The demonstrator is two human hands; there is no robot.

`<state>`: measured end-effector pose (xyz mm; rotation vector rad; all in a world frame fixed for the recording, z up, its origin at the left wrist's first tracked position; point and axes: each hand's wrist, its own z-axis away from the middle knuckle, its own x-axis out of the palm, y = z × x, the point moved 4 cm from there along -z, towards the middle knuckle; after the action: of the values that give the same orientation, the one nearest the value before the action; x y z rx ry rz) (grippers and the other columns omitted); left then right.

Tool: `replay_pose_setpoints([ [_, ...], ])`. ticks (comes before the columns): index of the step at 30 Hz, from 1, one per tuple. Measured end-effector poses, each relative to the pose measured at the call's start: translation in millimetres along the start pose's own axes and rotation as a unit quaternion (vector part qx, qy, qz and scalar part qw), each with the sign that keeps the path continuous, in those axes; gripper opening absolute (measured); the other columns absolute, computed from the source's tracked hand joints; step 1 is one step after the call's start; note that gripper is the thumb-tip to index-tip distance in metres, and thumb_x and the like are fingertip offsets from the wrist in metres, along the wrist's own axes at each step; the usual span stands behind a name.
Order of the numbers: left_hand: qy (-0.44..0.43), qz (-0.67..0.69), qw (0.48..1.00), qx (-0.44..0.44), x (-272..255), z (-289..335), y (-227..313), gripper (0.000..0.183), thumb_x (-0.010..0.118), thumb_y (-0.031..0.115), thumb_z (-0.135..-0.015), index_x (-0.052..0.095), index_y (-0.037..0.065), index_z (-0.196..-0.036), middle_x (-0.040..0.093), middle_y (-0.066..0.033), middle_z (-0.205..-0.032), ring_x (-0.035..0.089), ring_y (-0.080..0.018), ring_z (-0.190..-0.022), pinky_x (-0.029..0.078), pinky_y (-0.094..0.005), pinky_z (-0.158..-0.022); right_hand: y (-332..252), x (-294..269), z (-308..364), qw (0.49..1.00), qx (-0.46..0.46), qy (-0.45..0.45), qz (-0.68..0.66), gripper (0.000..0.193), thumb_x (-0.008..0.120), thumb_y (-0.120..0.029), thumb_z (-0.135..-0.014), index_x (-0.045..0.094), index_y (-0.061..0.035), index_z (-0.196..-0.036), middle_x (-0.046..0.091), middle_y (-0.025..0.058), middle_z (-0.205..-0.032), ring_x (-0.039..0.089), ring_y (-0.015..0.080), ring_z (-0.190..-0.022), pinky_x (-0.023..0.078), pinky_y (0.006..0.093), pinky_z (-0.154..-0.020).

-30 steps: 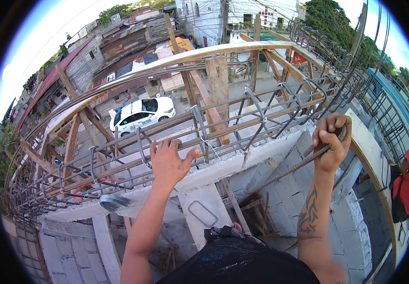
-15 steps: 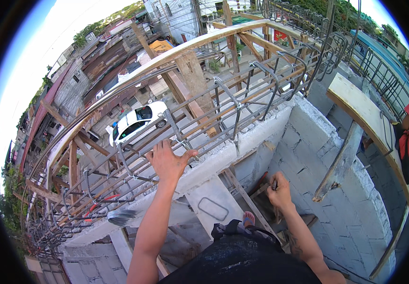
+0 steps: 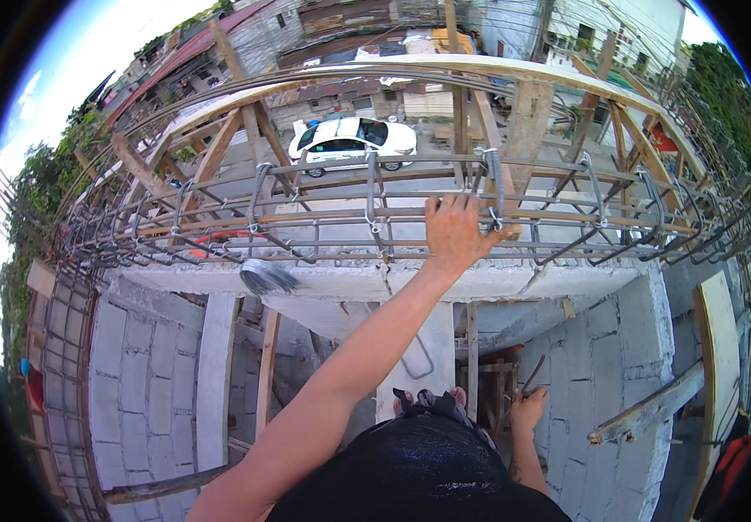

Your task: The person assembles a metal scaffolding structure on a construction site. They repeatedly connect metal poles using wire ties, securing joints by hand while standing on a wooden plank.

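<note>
A long cage of steel rebar (image 3: 297, 217), with wire ties at its stirrups, runs along the top of a rough concrete beam (image 3: 558, 283). My left hand (image 3: 458, 233) rests on it, fingers hooked over a bar and thumb stretched out to the right, next to an upright stirrup. Lower right, my right hand (image 3: 527, 409) is closed round a thin dark metal rod (image 3: 534, 372) that sticks up from the fist; its exact kind is unclear. Left of my left arm, a bundle of grey tie wire (image 3: 268, 277) lies on the beam.
Under me is a pale board (image 3: 434, 344) bearing a bent steel stirrup (image 3: 419, 364), with deep openings beside it. Block walls (image 3: 145, 383) stand on both sides. A curved wooden form (image 3: 349, 63) arches beyond the cage. A propped timber (image 3: 649, 404) juts in at right. A white car (image 3: 353, 139) is parked below.
My view has swung to the right and now faces the beam squarely. My left hand is still on the cage, near a stirrup; my right hand remains low, its rod now showing plainly.
</note>
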<state>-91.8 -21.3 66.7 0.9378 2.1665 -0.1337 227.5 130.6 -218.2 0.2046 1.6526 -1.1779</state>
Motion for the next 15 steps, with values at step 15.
replay_pose_setpoints([
  [15,0.207,0.064,0.783,-0.583,-68.7,289.5,-329.9,0.031,0.065,0.028,-0.082,0.066,0.000,-0.094,0.068,-0.0138,-0.081,0.065,-0.0257,-0.075,0.049,-0.0360,-0.070,98.4,-17.7,49.5,0.919,0.274,-0.208,0.193,0.038,0.077,-0.023,-0.065,0.061,0.0056,-0.084,0.065,0.0221,-0.081,0.064,0.0360,-0.082,0.054,0.0435,-0.073],
])
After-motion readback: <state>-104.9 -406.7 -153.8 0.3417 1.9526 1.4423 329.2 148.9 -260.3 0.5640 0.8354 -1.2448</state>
